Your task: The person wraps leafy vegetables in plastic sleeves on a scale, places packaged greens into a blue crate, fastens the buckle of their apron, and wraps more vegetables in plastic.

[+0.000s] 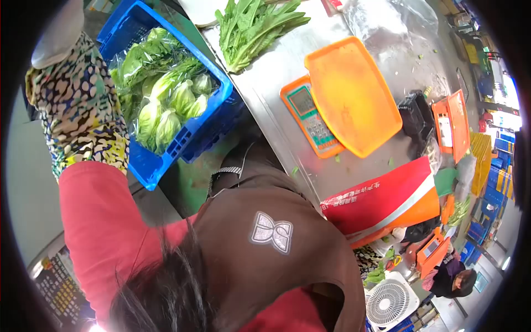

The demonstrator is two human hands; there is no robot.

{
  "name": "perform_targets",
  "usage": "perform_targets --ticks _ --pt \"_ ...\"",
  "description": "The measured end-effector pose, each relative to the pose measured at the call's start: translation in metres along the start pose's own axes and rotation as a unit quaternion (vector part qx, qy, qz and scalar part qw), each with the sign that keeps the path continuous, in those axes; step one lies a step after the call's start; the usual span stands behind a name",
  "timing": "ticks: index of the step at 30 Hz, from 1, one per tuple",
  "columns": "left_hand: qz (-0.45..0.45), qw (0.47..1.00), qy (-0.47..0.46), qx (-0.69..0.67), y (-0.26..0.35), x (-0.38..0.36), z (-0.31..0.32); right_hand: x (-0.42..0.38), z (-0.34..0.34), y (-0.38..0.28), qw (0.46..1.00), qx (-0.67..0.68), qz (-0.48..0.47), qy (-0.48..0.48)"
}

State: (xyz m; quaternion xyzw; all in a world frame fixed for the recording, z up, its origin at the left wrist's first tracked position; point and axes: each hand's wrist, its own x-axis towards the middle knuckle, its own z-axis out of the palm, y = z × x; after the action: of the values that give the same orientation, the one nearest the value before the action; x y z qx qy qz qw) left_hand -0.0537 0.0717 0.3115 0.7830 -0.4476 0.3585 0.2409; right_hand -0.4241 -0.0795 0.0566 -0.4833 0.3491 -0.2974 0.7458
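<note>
My left hand point(58, 34), in a whitish glove, is at the upper left edge, with a patterned sleeve cover below it. Its fingers are cut off by the dark rim of the view. Beside that arm stands a blue crate point(221, 91) holding several bagged heads of lettuce point(168, 105). My right hand point(388, 241), also gloved, shows in part beyond a red and orange printed bag point(381, 199), its fingers hidden. Near it are a black bundle point(421, 230), green leaves point(376, 275) and orange-handled scissors point(394, 263).
A steel table point(265, 105) carries leafy greens point(249, 33), an orange scale point(310, 119) with an orange tray point(354, 94), and clear plastic bags point(392, 22). A second orange scale point(451, 124) stands farther right. A white fan point(391, 301) and another person point(451, 279) are at lower right.
</note>
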Motion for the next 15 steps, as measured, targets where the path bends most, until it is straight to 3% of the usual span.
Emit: perform_targets --ticks 7,9,11,12,13,14,15 --pt "0.062 0.941 -0.049 -0.328 -0.039 -0.056 0.035 -0.066 -0.061 0.004 0.998 0.038 -0.044 0.023" --pt "-0.027 0.910 -0.251 -0.329 -0.090 -0.081 0.099 -0.077 -0.073 -0.004 0.996 0.041 -0.069 0.031" --pt "0.109 0.963 -0.192 -0.156 -0.012 -0.094 0.104 -0.083 -0.087 -0.027 0.992 0.049 -0.108 0.047" --pt "0.219 0.944 -0.166 -0.183 -0.005 -0.102 0.107 -0.087 -0.093 -0.036 0.987 0.054 -0.137 0.059" --pt "0.158 0.903 -0.146 -0.371 0.006 -0.113 0.146 -0.089 -0.100 -0.043 0.982 0.059 -0.162 0.077" --pt "0.148 0.906 -0.251 -0.307 0.013 -0.121 0.160 -0.098 -0.105 -0.052 0.976 0.067 -0.185 0.095" --pt "0.312 0.905 -0.255 -0.136 0.011 -0.126 0.179 -0.104 -0.105 -0.056 0.972 0.053 -0.196 0.115"
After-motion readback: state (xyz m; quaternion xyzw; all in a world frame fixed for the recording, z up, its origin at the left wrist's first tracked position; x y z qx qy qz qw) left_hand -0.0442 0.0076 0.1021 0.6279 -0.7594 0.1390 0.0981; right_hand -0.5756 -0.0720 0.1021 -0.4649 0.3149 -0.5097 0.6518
